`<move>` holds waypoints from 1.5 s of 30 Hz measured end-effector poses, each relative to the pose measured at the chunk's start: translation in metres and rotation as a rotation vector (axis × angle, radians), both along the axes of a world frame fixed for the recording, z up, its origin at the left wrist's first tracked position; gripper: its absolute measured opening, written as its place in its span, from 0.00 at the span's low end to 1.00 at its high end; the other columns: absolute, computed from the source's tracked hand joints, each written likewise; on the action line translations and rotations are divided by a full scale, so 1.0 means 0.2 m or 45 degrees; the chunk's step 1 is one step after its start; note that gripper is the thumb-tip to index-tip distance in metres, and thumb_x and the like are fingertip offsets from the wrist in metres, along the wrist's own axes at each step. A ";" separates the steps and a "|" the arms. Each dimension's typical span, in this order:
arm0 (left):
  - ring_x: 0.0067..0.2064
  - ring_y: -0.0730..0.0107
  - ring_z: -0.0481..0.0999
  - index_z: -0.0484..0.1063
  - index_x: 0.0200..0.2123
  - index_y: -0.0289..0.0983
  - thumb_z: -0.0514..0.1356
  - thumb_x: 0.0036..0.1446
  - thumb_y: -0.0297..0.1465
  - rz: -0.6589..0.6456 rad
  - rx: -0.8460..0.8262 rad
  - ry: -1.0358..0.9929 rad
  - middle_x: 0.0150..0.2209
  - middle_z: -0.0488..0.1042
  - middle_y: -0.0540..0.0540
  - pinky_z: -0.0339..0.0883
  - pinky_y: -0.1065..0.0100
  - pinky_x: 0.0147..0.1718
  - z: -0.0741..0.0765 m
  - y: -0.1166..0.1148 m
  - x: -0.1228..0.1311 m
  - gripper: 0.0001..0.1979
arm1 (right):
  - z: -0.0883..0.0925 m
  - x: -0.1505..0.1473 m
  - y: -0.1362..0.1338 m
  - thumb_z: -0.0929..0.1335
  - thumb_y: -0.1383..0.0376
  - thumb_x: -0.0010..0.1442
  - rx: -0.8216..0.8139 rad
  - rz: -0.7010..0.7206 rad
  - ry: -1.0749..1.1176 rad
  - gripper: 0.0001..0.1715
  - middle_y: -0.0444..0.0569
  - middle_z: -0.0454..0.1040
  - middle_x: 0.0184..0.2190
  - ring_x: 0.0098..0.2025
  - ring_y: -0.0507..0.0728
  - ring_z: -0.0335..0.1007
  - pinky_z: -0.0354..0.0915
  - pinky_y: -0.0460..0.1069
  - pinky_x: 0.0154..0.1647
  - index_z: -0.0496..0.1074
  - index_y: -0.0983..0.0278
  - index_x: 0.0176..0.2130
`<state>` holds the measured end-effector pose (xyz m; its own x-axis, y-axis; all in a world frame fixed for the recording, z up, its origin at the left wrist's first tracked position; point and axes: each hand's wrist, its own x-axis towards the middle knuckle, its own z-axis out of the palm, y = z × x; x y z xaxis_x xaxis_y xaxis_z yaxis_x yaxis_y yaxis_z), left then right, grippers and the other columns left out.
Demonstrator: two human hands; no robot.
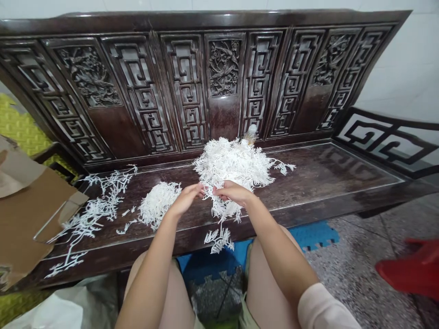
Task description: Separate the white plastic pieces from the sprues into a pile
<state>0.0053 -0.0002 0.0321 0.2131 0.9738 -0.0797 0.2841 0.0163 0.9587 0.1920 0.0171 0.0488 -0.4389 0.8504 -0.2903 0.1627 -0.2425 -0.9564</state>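
White plastic sprigs are pinched by left grip and right grip, cardboard box alongside.

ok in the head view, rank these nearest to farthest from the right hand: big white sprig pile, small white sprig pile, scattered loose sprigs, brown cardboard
From the right hand:
1. big white sprig pile: touching it, mid-seat on the wooden bench
2. small white sprig pile: left of it on the seat
3. scattered loose sprigs: farther left on the seat
4. brown cardboard: far left, at the seat's end
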 end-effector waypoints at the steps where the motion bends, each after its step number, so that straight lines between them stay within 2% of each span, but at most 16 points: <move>1: 0.35 0.67 0.70 0.71 0.40 0.35 0.52 0.49 0.46 -0.055 0.046 -0.003 0.33 0.73 0.45 0.60 0.68 0.36 0.03 -0.03 0.05 0.23 | 0.00 0.00 0.00 0.68 0.67 0.39 0.020 0.013 -0.010 0.12 0.39 0.59 0.16 0.19 0.45 0.50 0.48 0.44 0.21 0.59 0.65 0.22; 4: 0.30 0.69 0.68 0.73 0.33 0.35 0.58 0.44 0.44 0.008 0.127 0.117 0.28 0.72 0.48 0.58 0.70 0.31 0.06 -0.08 0.11 0.19 | 0.00 0.00 -0.01 0.68 0.66 0.39 0.065 0.047 -0.005 0.10 0.38 0.57 0.15 0.19 0.45 0.49 0.48 0.44 0.22 0.61 0.66 0.22; 9: 0.26 0.71 0.66 0.72 0.22 0.33 0.58 0.44 0.42 0.115 0.122 0.111 0.21 0.70 0.49 0.57 0.70 0.29 0.01 -0.06 0.07 0.16 | 0.01 -0.02 -0.01 0.69 0.61 0.39 0.107 0.117 0.035 0.13 0.39 0.57 0.17 0.19 0.45 0.48 0.47 0.44 0.22 0.63 0.67 0.23; 13: 0.26 0.72 0.67 0.72 0.22 0.33 0.58 0.45 0.41 0.228 0.151 0.005 0.22 0.72 0.48 0.59 0.70 0.30 -0.01 -0.04 0.04 0.15 | 0.00 -0.05 -0.01 0.70 0.58 0.38 0.214 0.013 0.004 0.16 0.40 0.61 0.19 0.22 0.46 0.51 0.48 0.44 0.24 0.65 0.67 0.25; 18: 0.24 0.73 0.66 0.73 0.21 0.34 0.60 0.43 0.39 0.280 0.181 -0.064 0.20 0.71 0.49 0.59 0.70 0.28 -0.01 -0.03 0.05 0.13 | 0.03 -0.04 0.00 0.70 0.58 0.37 0.227 0.036 -0.112 0.16 0.41 0.62 0.19 0.23 0.48 0.54 0.51 0.45 0.26 0.66 0.68 0.22; 22: 0.23 0.74 0.65 0.73 0.22 0.34 0.60 0.42 0.38 0.386 0.216 -0.112 0.19 0.70 0.50 0.59 0.71 0.27 -0.02 -0.02 0.06 0.12 | 0.03 -0.04 0.01 0.70 0.60 0.37 0.274 0.042 -0.146 0.14 0.42 0.64 0.20 0.25 0.49 0.57 0.54 0.46 0.29 0.66 0.68 0.22; 27: 0.24 0.73 0.65 0.74 0.22 0.33 0.61 0.41 0.38 0.502 0.219 -0.168 0.19 0.70 0.49 0.59 0.70 0.28 -0.02 -0.01 0.05 0.12 | 0.05 -0.06 -0.01 0.70 0.60 0.39 0.289 -0.052 -0.208 0.14 0.46 0.68 0.25 0.30 0.52 0.62 0.57 0.48 0.33 0.67 0.67 0.24; 32: 0.25 0.74 0.65 0.74 0.23 0.33 0.62 0.39 0.37 0.571 0.215 -0.263 0.19 0.70 0.50 0.59 0.70 0.28 -0.03 0.00 0.04 0.12 | 0.02 -0.11 -0.02 0.70 0.59 0.39 0.338 -0.208 -0.217 0.14 0.45 0.66 0.23 0.29 0.53 0.61 0.56 0.48 0.31 0.65 0.66 0.23; 36: 0.24 0.74 0.65 0.74 0.24 0.33 0.62 0.39 0.36 0.590 0.209 -0.320 0.20 0.70 0.49 0.59 0.70 0.27 -0.04 0.03 0.06 0.11 | 0.00 -0.14 -0.04 0.68 0.57 0.41 0.357 -0.266 -0.204 0.15 0.44 0.63 0.20 0.26 0.51 0.58 0.55 0.47 0.29 0.64 0.66 0.21; 38: 0.25 0.74 0.66 0.74 0.23 0.33 0.62 0.38 0.34 0.686 0.212 -0.303 0.20 0.71 0.49 0.60 0.70 0.28 -0.04 0.05 -0.01 0.09 | 0.04 -0.10 -0.05 0.68 0.57 0.42 0.329 -0.288 -0.188 0.15 0.45 0.63 0.20 0.25 0.51 0.58 0.55 0.47 0.28 0.63 0.66 0.20; 40: 0.25 0.74 0.67 0.72 0.19 0.33 0.61 0.38 0.32 0.977 0.203 -0.269 0.19 0.70 0.50 0.61 0.70 0.28 -0.05 0.08 -0.17 0.06 | 0.09 0.01 -0.05 0.68 0.57 0.44 0.303 -0.322 -0.161 0.15 0.46 0.65 0.21 0.26 0.52 0.58 0.55 0.48 0.28 0.64 0.65 0.20; 41: 0.24 0.74 0.66 0.71 0.18 0.34 0.61 0.37 0.31 1.175 0.144 -0.245 0.18 0.69 0.50 0.61 0.70 0.28 -0.07 0.09 -0.28 0.05 | 0.11 0.08 -0.04 0.68 0.57 0.44 0.292 -0.357 -0.139 0.14 0.47 0.66 0.23 0.27 0.52 0.59 0.55 0.48 0.28 0.64 0.65 0.22; 42: 0.23 0.75 0.66 0.70 0.17 0.33 0.61 0.36 0.30 1.284 0.088 -0.234 0.17 0.68 0.50 0.61 0.69 0.27 -0.09 0.09 -0.39 0.05 | 0.13 0.14 -0.02 0.68 0.57 0.45 0.311 -0.424 -0.106 0.13 0.49 0.67 0.25 0.29 0.53 0.60 0.55 0.48 0.29 0.65 0.64 0.24; 43: 0.22 0.75 0.65 0.70 0.17 0.33 0.61 0.36 0.29 1.294 0.058 -0.223 0.17 0.68 0.51 0.61 0.70 0.26 -0.13 0.08 -0.50 0.04 | 0.14 0.19 0.00 0.68 0.57 0.45 0.296 -0.500 -0.123 0.14 0.50 0.67 0.26 0.30 0.54 0.60 0.55 0.48 0.29 0.66 0.65 0.25; 45: 0.22 0.75 0.65 0.69 0.17 0.33 0.63 0.32 0.28 1.158 -0.109 -0.118 0.16 0.68 0.51 0.61 0.70 0.26 -0.21 0.04 -0.65 0.05 | 0.12 0.23 0.04 0.70 0.58 0.42 0.227 -0.518 -0.200 0.14 0.50 0.67 0.25 0.30 0.54 0.61 0.55 0.49 0.30 0.65 0.65 0.24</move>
